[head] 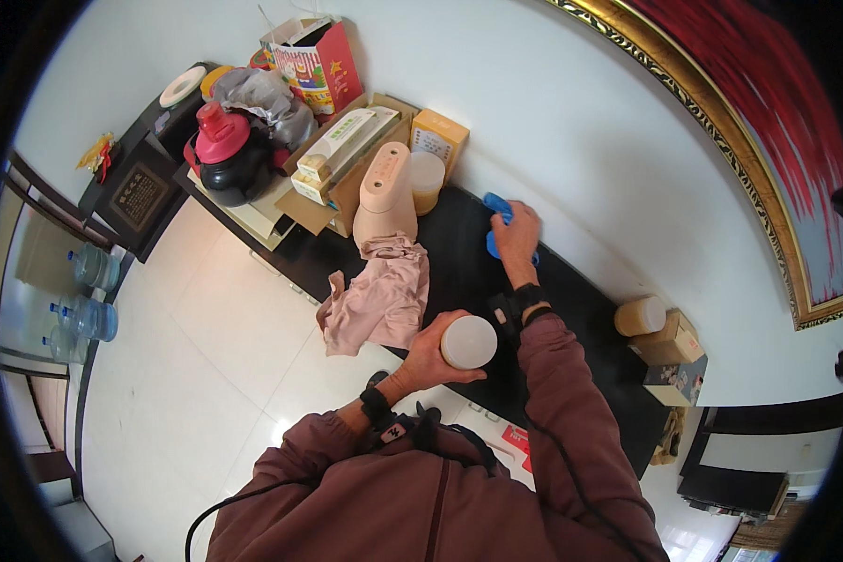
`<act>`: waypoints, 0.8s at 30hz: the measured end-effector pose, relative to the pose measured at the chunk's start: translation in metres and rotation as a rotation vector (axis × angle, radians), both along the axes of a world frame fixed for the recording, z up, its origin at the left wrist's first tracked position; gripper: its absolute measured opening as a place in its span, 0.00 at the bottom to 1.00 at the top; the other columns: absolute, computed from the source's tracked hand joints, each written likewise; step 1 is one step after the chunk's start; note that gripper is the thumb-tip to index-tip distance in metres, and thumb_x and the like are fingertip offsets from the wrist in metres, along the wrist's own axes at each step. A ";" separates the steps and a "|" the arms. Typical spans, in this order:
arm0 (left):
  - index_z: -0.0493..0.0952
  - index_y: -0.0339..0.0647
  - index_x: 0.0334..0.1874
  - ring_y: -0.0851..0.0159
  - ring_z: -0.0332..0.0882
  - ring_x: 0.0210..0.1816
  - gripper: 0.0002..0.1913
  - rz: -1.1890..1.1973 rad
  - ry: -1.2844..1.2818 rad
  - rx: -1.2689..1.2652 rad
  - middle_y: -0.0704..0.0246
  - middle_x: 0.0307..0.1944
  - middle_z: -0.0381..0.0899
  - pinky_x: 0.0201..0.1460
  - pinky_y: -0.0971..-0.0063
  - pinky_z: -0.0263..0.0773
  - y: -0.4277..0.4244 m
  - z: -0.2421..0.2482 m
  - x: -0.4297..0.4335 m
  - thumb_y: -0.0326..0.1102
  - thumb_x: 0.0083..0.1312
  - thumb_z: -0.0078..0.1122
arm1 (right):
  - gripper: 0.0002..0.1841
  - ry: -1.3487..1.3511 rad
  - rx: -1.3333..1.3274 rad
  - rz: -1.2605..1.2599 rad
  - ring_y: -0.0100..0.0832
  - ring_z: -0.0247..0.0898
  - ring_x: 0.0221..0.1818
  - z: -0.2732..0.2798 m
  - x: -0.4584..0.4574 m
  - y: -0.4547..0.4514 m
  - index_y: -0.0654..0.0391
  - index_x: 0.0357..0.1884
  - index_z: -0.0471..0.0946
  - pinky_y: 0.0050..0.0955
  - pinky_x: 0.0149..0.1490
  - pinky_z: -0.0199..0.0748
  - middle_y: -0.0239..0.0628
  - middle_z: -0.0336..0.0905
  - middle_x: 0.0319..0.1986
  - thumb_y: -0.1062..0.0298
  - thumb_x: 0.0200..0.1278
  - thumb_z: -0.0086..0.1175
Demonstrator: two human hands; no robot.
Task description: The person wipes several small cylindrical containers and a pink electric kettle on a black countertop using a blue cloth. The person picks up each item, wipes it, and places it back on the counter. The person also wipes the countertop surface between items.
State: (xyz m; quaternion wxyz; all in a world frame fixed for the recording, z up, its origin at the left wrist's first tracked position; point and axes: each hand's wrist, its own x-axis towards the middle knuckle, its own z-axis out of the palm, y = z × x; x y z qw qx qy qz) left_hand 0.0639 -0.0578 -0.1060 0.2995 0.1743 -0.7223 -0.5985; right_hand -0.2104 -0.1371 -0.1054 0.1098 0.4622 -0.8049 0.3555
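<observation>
My left hand [425, 362] grips a jar with a white lid [469, 342] above the front edge of the black cabinet top [456, 260]. Near the wall, my right hand [518, 235] is on a blue cloth [497, 205], fingers closed over it. A crumpled pink cloth [386, 295] lies left of the jar, against the base of a beige appliance [388, 190] and over the cabinet's front edge. Behind that appliance stands another white-lidded jar [427, 175], beside a yellow box [439, 137].
A pink-lidded black bottle [228, 158], an open carton with boxes [351, 147] and a colourful paper bag [323, 70] crowd the left end. A lidded jar [639, 315] on a cardboard box [671, 341] stands at the right end. A gold-framed painting [709, 112] hangs above.
</observation>
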 end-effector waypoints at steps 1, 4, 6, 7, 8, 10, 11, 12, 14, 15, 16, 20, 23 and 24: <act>0.68 0.39 0.70 0.64 0.76 0.62 0.51 -0.002 -0.009 -0.004 0.65 0.60 0.75 0.68 0.67 0.71 0.000 0.000 0.000 0.41 0.43 0.91 | 0.17 0.071 0.013 0.102 0.54 0.73 0.51 -0.003 0.003 -0.004 0.55 0.48 0.84 0.48 0.57 0.73 0.46 0.82 0.45 0.70 0.54 0.65; 0.67 0.39 0.70 0.63 0.76 0.62 0.52 0.004 -0.018 -0.011 0.65 0.61 0.76 0.68 0.67 0.71 0.000 0.001 0.001 0.42 0.43 0.91 | 0.16 0.088 0.134 0.322 0.52 0.74 0.50 -0.004 0.024 -0.010 0.57 0.46 0.84 0.46 0.59 0.72 0.44 0.83 0.46 0.69 0.53 0.66; 0.67 0.39 0.71 0.64 0.76 0.63 0.52 0.008 -0.019 -0.006 0.65 0.61 0.76 0.68 0.67 0.71 0.000 0.002 0.001 0.41 0.43 0.90 | 0.17 0.048 0.133 0.603 0.51 0.74 0.50 0.002 0.036 0.001 0.57 0.46 0.84 0.46 0.59 0.72 0.42 0.83 0.47 0.70 0.52 0.66; 0.67 0.39 0.71 0.64 0.76 0.63 0.52 0.010 -0.017 0.000 0.65 0.61 0.76 0.68 0.67 0.71 0.000 0.002 0.001 0.41 0.43 0.90 | 0.17 0.019 0.130 0.743 0.51 0.75 0.50 0.007 0.041 0.009 0.56 0.46 0.84 0.46 0.59 0.72 0.42 0.84 0.47 0.70 0.52 0.66; 0.67 0.39 0.71 0.64 0.76 0.63 0.52 0.006 -0.019 0.016 0.65 0.61 0.77 0.69 0.67 0.71 0.000 0.002 0.000 0.41 0.43 0.90 | 0.17 0.046 0.145 0.835 0.50 0.75 0.50 0.012 0.046 0.018 0.56 0.46 0.84 0.45 0.59 0.72 0.40 0.84 0.48 0.71 0.52 0.66; 0.67 0.38 0.71 0.64 0.77 0.63 0.52 0.015 -0.014 -0.010 0.65 0.61 0.77 0.69 0.67 0.71 0.000 0.003 0.000 0.41 0.43 0.90 | 0.16 -0.005 0.218 0.976 0.47 0.75 0.53 0.019 0.057 0.041 0.55 0.46 0.84 0.42 0.61 0.72 0.39 0.84 0.48 0.72 0.52 0.67; 0.67 0.38 0.71 0.64 0.77 0.62 0.52 0.018 -0.004 -0.007 0.65 0.61 0.77 0.69 0.67 0.71 0.001 0.003 0.001 0.41 0.44 0.90 | 0.16 -0.025 0.220 0.998 0.46 0.75 0.53 0.023 0.059 0.052 0.54 0.46 0.84 0.42 0.62 0.72 0.39 0.84 0.48 0.72 0.52 0.67; 0.67 0.38 0.71 0.64 0.77 0.62 0.52 0.019 -0.007 -0.016 0.65 0.61 0.77 0.69 0.67 0.71 0.001 0.002 0.000 0.41 0.44 0.90 | 0.16 -0.048 0.252 1.011 0.46 0.75 0.54 0.027 0.057 0.063 0.54 0.46 0.84 0.41 0.63 0.72 0.39 0.84 0.48 0.72 0.52 0.67; 0.67 0.38 0.71 0.65 0.77 0.62 0.52 0.017 0.001 0.001 0.65 0.61 0.77 0.69 0.67 0.71 0.001 0.001 0.001 0.41 0.44 0.90 | 0.17 -0.051 0.307 0.939 0.45 0.75 0.54 0.032 0.048 0.068 0.53 0.48 0.84 0.41 0.64 0.73 0.38 0.83 0.49 0.71 0.54 0.66; 0.67 0.38 0.71 0.65 0.77 0.62 0.52 0.022 0.002 -0.010 0.65 0.61 0.77 0.69 0.67 0.71 0.002 0.001 0.001 0.41 0.44 0.90 | 0.18 0.013 0.226 0.825 0.47 0.75 0.53 0.035 0.040 0.066 0.53 0.50 0.84 0.43 0.63 0.73 0.41 0.84 0.48 0.72 0.55 0.65; 0.67 0.38 0.71 0.65 0.77 0.62 0.52 0.022 0.001 -0.005 0.65 0.60 0.77 0.69 0.67 0.71 0.002 0.000 0.001 0.41 0.44 0.90 | 0.17 -0.032 0.182 0.656 0.49 0.75 0.53 0.036 0.032 0.058 0.54 0.50 0.84 0.44 0.63 0.73 0.43 0.84 0.48 0.71 0.56 0.65; 0.66 0.38 0.71 0.66 0.76 0.62 0.52 0.015 0.002 0.005 0.65 0.59 0.77 0.68 0.68 0.71 0.002 -0.002 0.000 0.41 0.44 0.90 | 0.18 -0.217 0.045 0.261 0.55 0.76 0.53 0.028 0.011 0.007 0.57 0.51 0.84 0.44 0.61 0.74 0.50 0.84 0.47 0.67 0.57 0.64; 0.68 0.37 0.69 0.58 0.80 0.61 0.52 0.022 0.011 0.016 0.60 0.60 0.77 0.67 0.65 0.74 0.001 -0.002 -0.001 0.46 0.42 0.90 | 0.19 -0.104 0.041 0.321 0.54 0.78 0.53 0.013 0.026 -0.017 0.57 0.51 0.84 0.44 0.59 0.76 0.50 0.84 0.47 0.66 0.56 0.64; 0.68 0.37 0.69 0.59 0.80 0.61 0.52 0.036 0.011 0.005 0.60 0.60 0.77 0.67 0.65 0.74 0.001 -0.002 0.000 0.46 0.42 0.90 | 0.19 -0.036 0.112 0.360 0.54 0.78 0.54 0.009 0.034 -0.020 0.58 0.51 0.84 0.45 0.59 0.75 0.50 0.84 0.47 0.65 0.55 0.64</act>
